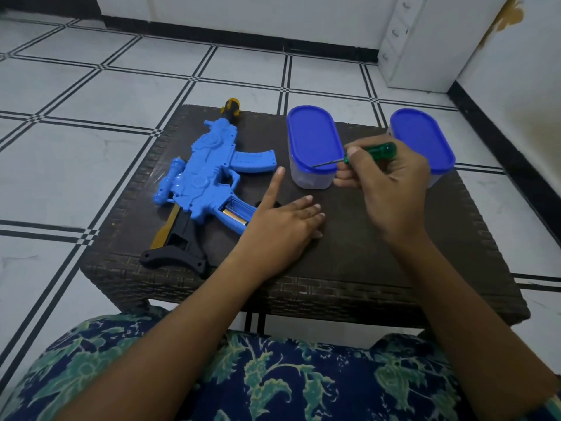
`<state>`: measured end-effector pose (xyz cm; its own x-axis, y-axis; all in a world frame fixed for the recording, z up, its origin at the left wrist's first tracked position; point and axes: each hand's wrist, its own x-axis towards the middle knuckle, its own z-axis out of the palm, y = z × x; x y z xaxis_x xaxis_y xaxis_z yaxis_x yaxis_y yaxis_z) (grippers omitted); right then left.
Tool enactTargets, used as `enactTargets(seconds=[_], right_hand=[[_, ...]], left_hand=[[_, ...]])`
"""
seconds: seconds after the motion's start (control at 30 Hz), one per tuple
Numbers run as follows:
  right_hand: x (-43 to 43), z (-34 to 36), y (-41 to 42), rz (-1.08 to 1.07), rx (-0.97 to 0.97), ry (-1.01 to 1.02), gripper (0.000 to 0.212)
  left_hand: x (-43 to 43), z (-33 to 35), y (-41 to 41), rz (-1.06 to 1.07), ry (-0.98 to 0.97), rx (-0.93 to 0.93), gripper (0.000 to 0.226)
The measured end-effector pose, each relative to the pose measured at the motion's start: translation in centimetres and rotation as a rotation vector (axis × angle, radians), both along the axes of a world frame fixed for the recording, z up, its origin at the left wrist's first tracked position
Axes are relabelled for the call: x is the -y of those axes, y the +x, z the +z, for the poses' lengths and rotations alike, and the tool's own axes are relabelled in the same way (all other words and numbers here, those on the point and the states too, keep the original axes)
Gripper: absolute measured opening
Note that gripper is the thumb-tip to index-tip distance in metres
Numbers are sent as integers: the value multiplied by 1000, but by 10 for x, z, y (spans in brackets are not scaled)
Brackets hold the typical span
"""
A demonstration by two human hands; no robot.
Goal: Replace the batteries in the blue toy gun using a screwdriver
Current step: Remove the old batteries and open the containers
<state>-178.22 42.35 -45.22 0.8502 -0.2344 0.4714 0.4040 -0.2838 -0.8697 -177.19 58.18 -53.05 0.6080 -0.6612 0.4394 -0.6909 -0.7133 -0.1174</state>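
A: Surface [379, 259] first. What does it carry?

B: Item one, the toy gun [209, 174], blue. It lies flat at the left, with its long axis running from the black stock at the near edge to the muzzle at the far edge. Items two and three are the left tub [312, 141] and the right tub [422, 141], both lidded and standing behind the hands.

A: And the grips?

B: The left grip [279, 229] lies flat on the surface with its fingers straight and holds nothing. The right grip [391, 186] is curled round the screwdriver [376, 151], whose green handle shows and whose tip points left over the left tub.

A: What matters for the next move?

B: The battery bay [238, 211] is open, just beside the left grip. It lies left of the screwdriver and nearer, so the left grip is the closer one. One battery [232, 214] shows inside.

A: Anything unclear?

B: A dark piece [267, 204] sits half under the left fingers. It may be the cover, but I cannot tell. The contents of both tubs are also unreadable.
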Motion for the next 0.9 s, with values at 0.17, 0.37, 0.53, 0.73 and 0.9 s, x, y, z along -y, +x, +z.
enactTargets(seconds=[0.17,0.37,0.53,0.73,0.9], right_hand=[[-3,-1,2,16,-48,39,9],[-20,5,1,63,-168,151,18],[-53,-4,2,191,-252,9,18],[-70,-4,2,244,-250,-139,22],[-75,-8,2,259,-235,-272,28]], left_hand=[[-12,16,-3,30,-139,-235,61],[-75,38,-2,166,-176,-453,86],[-98,33,-5,214,-92,-547,105],[-101,26,-5,190,-94,-540,101],[-97,30,-7,202,-114,-565,99]])
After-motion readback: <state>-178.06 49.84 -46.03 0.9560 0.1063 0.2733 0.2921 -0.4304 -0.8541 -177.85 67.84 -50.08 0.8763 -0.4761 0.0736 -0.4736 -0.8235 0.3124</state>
